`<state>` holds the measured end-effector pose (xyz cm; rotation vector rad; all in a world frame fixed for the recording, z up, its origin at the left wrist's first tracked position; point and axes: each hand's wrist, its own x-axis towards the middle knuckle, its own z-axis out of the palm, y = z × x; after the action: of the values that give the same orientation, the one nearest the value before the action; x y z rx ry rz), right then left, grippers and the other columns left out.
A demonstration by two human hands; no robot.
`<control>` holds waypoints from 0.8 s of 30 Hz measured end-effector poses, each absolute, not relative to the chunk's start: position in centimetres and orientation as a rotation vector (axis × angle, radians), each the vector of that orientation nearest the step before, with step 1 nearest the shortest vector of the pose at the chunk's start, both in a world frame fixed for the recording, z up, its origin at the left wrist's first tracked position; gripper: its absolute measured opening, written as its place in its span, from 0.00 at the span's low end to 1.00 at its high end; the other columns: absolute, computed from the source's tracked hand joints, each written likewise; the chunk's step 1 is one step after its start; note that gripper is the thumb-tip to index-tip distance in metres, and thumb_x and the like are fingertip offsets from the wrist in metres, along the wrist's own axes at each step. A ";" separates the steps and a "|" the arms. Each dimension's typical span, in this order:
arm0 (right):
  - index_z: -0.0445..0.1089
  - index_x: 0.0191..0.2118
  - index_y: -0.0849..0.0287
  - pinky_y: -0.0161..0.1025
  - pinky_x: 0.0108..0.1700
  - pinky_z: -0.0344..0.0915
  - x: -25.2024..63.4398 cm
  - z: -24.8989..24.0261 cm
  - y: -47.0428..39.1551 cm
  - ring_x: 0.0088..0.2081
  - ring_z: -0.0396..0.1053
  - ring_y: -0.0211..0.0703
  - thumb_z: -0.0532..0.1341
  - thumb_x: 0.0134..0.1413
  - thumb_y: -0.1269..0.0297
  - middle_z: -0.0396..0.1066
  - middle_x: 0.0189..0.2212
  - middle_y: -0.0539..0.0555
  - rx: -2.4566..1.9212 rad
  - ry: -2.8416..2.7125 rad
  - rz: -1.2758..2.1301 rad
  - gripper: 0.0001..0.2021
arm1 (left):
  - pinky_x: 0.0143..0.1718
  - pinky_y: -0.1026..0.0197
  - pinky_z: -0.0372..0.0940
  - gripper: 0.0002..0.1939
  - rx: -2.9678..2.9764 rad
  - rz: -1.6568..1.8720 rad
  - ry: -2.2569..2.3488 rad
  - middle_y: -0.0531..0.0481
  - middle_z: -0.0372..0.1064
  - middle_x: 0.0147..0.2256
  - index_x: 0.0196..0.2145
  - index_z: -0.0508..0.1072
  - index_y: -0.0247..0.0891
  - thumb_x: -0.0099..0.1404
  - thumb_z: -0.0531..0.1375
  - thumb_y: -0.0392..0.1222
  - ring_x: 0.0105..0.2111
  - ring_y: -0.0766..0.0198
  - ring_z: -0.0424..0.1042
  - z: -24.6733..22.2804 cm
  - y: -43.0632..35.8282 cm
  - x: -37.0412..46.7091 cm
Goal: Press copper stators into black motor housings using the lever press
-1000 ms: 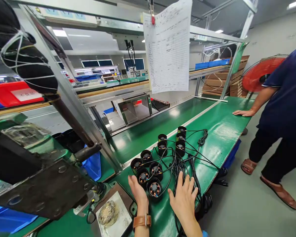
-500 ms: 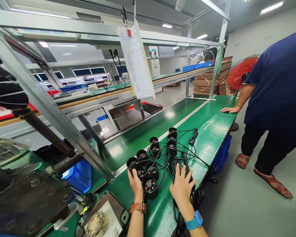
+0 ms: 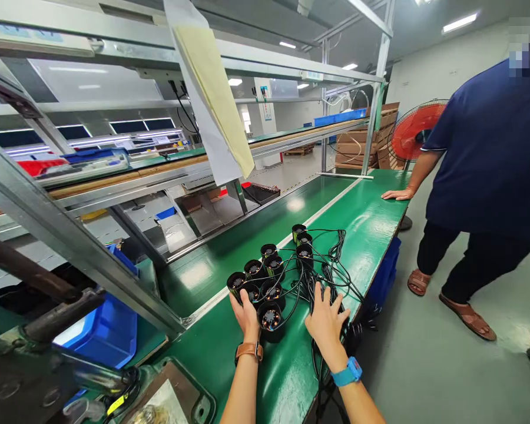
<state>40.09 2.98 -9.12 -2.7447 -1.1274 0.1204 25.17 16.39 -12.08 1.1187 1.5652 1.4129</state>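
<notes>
Several black cylindrical units (image 3: pixel 271 318) with copper-coloured windings showing in their open tops stand grouped on the green bench (image 3: pixel 287 383). My left hand (image 3: pixel 246 315), wearing a brown-strapped watch, lies against the near left side of the group, its fingers partly hidden behind the units. My right hand (image 3: pixel 327 323), with a blue band on the wrist, spreads its fingers over a bundle of black cables (image 3: pixel 308 282). These cables run from the units across the bench, and some hang over its right edge.
A metal frame post (image 3: pixel 128 277) slants up at the left, near a blue bin (image 3: pixel 108 330) and dark machinery (image 3: pixel 22 365). Hanging papers (image 3: pixel 216 100) are above. Another person's hand (image 3: pixel 397 194) rests on the bench's far end, near a red fan (image 3: pixel 417 132).
The units and cables have slid a little farther along the bench, away from the frame post, with both my hands. My view has moved forward, and the hanging papers now show a yellow sheet.
</notes>
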 end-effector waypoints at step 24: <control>0.47 0.76 0.59 0.79 0.64 0.48 47.1 -10.0 4.4 0.68 0.51 0.73 0.57 0.56 0.71 0.56 0.68 0.66 -2.604 -1.143 0.083 0.42 | 0.74 0.53 0.44 0.38 1.144 1.337 1.473 0.36 0.48 0.74 0.73 0.52 0.33 0.75 0.50 0.59 0.74 0.53 0.48 -10.7 17.7 31.9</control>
<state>47.15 4.44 -9.96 -2.6043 -1.1430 0.0829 31.94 17.70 -10.68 1.1443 1.4730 1.3373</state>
